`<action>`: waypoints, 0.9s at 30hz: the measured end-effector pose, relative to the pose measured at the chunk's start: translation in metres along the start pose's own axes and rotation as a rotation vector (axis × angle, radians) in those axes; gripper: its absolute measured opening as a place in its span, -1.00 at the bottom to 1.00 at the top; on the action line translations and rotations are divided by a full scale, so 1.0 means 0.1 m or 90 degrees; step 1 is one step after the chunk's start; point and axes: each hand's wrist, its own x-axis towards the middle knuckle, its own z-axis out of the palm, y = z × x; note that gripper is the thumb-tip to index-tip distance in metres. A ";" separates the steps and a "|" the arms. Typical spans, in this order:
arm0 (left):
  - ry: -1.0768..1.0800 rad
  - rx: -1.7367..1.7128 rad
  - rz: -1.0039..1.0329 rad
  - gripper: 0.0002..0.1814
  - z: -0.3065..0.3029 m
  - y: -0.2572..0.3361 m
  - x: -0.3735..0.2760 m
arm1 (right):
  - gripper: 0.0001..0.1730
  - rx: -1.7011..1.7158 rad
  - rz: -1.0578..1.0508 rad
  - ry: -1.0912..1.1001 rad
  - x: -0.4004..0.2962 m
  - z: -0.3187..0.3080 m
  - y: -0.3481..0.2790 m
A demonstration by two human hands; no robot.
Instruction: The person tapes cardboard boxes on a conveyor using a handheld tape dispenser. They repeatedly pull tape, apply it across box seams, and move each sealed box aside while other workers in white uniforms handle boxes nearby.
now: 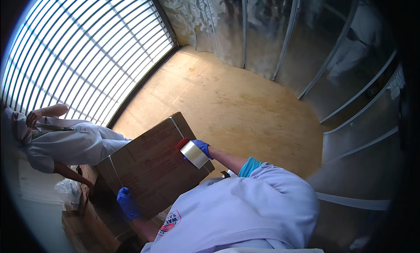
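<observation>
A bundle of flat cardboard boxes (154,167), bound with white straps (115,171), is tilted in front of my body and bears red print. My left hand (128,202), in a blue glove, has its fingers closed at the near left edge of the bundle, where one strap ends. On the other side my right hand (202,148), also blue-gloved, is around a tape dispenser with a red part and a wide roll of clear tape (195,154). That roll overlaps the bundle near the second strap; whether the right hand also grips the strap is hidden.
A person in white workwear (75,139) stands at left, one arm reaching down near open cardboard boxes (87,226) and a clear plastic bag (69,190). Beyond are a bright barred shutter (88,52), a tan floor (236,105) and translucent strip curtains (295,66) on the right.
</observation>
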 end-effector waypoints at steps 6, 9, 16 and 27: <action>-0.166 -0.337 0.240 -0.85 1.66 1.82 0.63 | -0.64 0.107 -0.095 0.279 -0.95 -1.85 -0.52; -0.412 -0.582 0.092 -0.77 2.31 2.95 0.88 | -0.71 0.088 -0.177 0.385 -1.50 -2.42 -0.80; -0.589 -0.667 0.163 -0.78 3.57 5.37 1.63 | -0.74 0.248 -0.421 0.360 -2.00 -4.21 -1.67; -0.647 -0.581 0.633 -0.82 4.39 8.95 1.67 | -0.80 0.091 -0.415 0.845 -2.95 -5.53 -2.95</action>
